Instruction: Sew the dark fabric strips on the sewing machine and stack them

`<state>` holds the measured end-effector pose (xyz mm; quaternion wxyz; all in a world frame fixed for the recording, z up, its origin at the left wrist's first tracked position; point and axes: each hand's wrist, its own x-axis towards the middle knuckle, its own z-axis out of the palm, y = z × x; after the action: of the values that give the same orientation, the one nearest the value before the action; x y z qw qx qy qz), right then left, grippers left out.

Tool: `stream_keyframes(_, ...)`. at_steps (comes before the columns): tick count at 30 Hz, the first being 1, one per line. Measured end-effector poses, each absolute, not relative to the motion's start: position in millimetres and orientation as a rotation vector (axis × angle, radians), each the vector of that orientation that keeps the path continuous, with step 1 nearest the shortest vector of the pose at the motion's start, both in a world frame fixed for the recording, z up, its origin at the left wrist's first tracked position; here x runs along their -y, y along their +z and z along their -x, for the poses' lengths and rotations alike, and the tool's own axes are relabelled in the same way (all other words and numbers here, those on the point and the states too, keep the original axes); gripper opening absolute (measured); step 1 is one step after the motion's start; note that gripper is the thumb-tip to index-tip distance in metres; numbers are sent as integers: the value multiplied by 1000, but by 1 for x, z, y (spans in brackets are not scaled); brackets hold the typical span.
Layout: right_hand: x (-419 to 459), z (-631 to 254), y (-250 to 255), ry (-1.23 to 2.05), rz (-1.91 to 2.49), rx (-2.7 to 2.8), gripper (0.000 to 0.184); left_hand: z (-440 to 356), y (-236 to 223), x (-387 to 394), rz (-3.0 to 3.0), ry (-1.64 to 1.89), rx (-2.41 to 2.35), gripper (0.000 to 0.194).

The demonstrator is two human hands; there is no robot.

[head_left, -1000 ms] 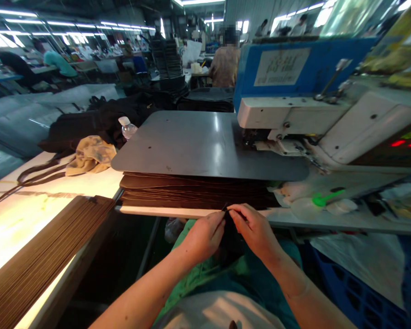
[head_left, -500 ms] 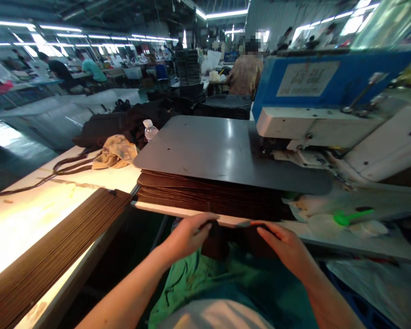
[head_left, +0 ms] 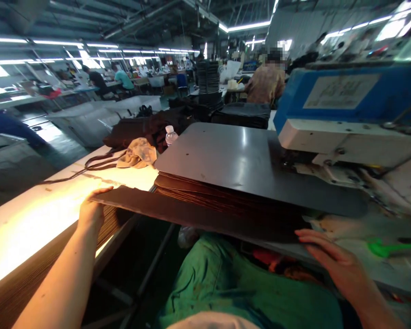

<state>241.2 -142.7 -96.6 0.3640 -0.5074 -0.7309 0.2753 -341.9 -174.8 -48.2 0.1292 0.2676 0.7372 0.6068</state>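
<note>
The left hand (head_left: 92,211) is closed on the strip's (head_left: 195,218) left end, the right hand (head_left: 337,258) has nearly straight fingers at the other, grip unclear, so a weak hold could let it, nearside of the plate (head_left: 219,155), snag the pile (head_left: 178,188) beneath.

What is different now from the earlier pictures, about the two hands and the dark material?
The left hand moved left and the right hand right; once close together, they now have a long, flat dark brown strip stretched between them. The flat grey metal plate stayed above the stacked dark brown sheets.
</note>
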Motion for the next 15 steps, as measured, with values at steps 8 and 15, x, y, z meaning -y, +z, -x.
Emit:
stream_keyframes(8,103,-230,-106,288,1267,2198,28,342,-52,97,-733,1815,-1970,8)
stream_keyframes(15,59,-233,-145,-220,1446,2119,30,326,-49,-4,-799,1699,-1987,23)
